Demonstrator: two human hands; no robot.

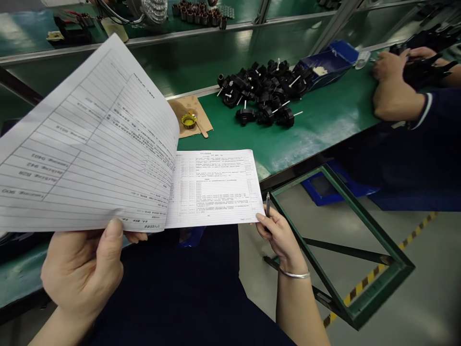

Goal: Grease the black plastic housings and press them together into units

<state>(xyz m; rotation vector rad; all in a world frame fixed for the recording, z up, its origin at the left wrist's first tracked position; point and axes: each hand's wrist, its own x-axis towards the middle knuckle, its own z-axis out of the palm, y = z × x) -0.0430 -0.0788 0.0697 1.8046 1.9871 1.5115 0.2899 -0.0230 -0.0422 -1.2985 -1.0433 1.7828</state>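
Note:
A stapled-looking booklet of printed sheets (216, 192) lies spread before me, its left pages raised and curling. My left hand (86, 269) grips the lower edge of those raised pages, thumb on top and fingers underneath. At the lower right corner of the booklet, my right hand (275, 228) pinches the page between thumb and fingers. A dark pen (268, 204) is also held in that hand, pointing up. Printed tables and lines of small text cover the pages. Beyond the booklet's top edge is the green workbench (230, 134).
Several black plastic parts with white pins (266, 91) are piled on the bench, beside a blue bin (331, 62). A yellow cup (188, 120) and brush (200, 126) rest on cardboard. A co-worker's hands (392, 67) are at right. A green metal frame (374, 252) stands below.

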